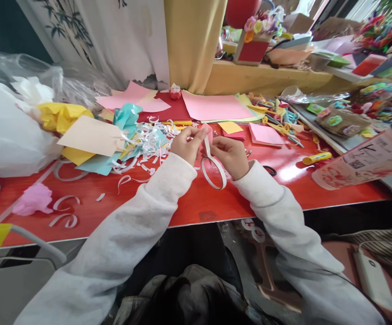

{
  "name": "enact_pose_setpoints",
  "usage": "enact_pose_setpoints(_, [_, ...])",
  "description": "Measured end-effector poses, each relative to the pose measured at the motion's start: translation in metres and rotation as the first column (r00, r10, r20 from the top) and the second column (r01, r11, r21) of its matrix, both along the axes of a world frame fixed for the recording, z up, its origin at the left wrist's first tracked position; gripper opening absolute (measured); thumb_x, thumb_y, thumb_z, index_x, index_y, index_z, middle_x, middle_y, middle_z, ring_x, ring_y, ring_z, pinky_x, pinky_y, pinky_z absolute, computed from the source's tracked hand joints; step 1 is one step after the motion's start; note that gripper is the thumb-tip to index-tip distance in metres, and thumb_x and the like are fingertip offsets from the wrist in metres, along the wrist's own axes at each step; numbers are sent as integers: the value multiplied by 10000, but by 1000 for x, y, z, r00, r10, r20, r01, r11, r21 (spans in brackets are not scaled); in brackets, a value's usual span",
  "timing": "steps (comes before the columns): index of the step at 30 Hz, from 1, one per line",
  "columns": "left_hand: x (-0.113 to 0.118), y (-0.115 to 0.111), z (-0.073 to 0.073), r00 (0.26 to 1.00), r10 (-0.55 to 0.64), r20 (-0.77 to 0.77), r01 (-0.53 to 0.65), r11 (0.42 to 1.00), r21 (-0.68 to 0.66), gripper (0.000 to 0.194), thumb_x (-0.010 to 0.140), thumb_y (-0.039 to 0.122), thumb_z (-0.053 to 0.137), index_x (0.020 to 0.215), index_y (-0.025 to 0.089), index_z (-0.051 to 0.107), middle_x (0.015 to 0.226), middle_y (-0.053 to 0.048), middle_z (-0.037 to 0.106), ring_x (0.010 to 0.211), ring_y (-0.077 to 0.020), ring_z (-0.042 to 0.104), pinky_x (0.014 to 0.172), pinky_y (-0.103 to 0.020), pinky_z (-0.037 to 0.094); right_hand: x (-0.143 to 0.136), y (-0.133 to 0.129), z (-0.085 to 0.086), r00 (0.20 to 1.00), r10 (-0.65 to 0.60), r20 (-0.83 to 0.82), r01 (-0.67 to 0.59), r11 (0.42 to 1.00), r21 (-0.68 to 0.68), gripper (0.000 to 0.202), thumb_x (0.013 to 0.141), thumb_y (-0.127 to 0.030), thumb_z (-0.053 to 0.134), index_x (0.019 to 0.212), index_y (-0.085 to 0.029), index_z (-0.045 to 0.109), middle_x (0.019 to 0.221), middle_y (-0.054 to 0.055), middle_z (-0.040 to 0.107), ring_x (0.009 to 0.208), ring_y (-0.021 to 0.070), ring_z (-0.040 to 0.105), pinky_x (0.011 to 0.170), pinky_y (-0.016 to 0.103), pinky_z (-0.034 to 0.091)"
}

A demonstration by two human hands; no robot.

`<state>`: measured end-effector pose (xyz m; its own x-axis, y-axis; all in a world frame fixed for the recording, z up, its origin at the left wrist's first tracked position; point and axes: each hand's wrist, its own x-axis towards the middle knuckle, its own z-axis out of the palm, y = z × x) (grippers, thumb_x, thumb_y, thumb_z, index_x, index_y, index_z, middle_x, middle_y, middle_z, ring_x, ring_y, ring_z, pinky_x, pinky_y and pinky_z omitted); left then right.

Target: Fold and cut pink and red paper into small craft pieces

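My left hand (186, 143) and my right hand (232, 155) meet above the red table, fingers pinched close together. Between them is a small piece of pink paper (209, 133), with the left thumb and fingers closed on its upper end. A narrow white strip (218, 167) hangs from it in a curled loop below the fingers. My right fingertips press at the edge of the paper where the strip starts; exactly what they grip is partly hidden.
Curled white scraps (153, 140) lie left of my hands, beside loose coloured paper (90, 135). Pink sheets (216, 106) lie behind. To the right are a pink notepad (266, 134), a yellow glue-stick-like tube (316, 158) and a tilted drink cup (361, 158).
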<state>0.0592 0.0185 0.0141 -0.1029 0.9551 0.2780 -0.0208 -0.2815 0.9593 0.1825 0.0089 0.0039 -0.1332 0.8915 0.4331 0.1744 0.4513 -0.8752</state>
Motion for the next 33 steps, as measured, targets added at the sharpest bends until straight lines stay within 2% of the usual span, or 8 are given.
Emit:
enact_pose_setpoints(3, [1, 6, -4, 998, -60, 18, 61, 998, -17, 353, 692, 559, 582, 639, 211, 557, 465, 45, 436, 409, -83, 417, 417, -229, 335, 0, 0, 2, 999, 16, -51, -19, 999, -51, 144, 697, -296, 635, 699, -153, 621, 599, -19, 597, 561, 99, 559, 586, 264, 495])
enact_pose_setpoints(7, [2, 14, -7, 993, -118, 9, 118, 993, 13, 456, 776, 610, 412, 722, 191, 582, 695, -30, 590, 631, -122, 559, 570, -251, 433, 4, 5, 3, 977, -14, -215, -11, 993, -113, 90, 711, -256, 620, 732, -171, 638, 600, -28, 588, 559, 90, 553, 628, 292, 508])
enact_pose_setpoints(10, [2, 15, -9, 981, -180, -74, 184, 981, 58, 462, 793, 600, 392, 867, 184, 581, 879, -59, 632, 812, -146, 589, 721, -273, 455, 9, 10, 2, 964, -55, -259, 40, 997, -63, 60, 712, -217, 612, 746, -191, 654, 678, -26, 600, 624, 78, 550, 684, 281, 486])
enact_pose_setpoints(13, [0, 13, -10, 964, -188, -188, 210, 972, 107, 442, 755, 575, 490, 932, 176, 559, 973, -66, 632, 873, -150, 586, 789, -286, 447, 13, 15, 1, 960, -123, -252, 129, 992, 5, 22, 673, -205, 647, 674, -184, 643, 652, -41, 550, 603, 57, 487, 627, 230, 436])
enact_pose_setpoints(19, [0, 10, -9, 918, -158, -364, 227, 961, 155, 303, 721, 424, 620, 883, 176, 559, 878, -32, 646, 807, -129, 599, 773, -271, 454, 14, 14, 3, 950, -106, -293, 79, 991, -105, 100, 706, -277, 617, 721, -179, 622, 492, -65, 418, 436, 43, 347, 424, 203, 281])
enact_pose_setpoints(25, [-1, 12, -15, 929, -275, -247, 321, 932, 170, 237, 701, 253, 659, 885, 191, 522, 782, 11, 608, 713, -104, 589, 687, -247, 472, 16, 14, 7, 923, -86, -375, 53, 994, -97, 118, 682, -271, 626, 622, -180, 580, 491, -61, 438, 412, 40, 361, 403, 206, 272])
enact_pose_setpoints(28, [0, 9, -17, 908, -372, -192, 401, 905, 142, 214, 728, 270, 625, 903, 205, 520, 703, 36, 582, 642, -98, 586, 626, -242, 474, 16, 15, 7, 909, -35, -416, -2, 996, -88, 93, 688, -273, 630, 680, -184, 606, 540, -52, 472, 434, 39, 388, 410, 204, 292])
enact_pose_setpoints(33, [1, 5, -17, 902, -399, -165, 418, 902, 108, 188, 735, 281, 604, 904, 215, 555, 685, 32, 597, 611, -103, 583, 585, -241, 468, 15, 14, 8, 890, 9, -456, -68, 991, -115, 123, 689, -293, 629, 652, -183, 588, 534, -54, 462, 443, 34, 408, 413, 189, 311])
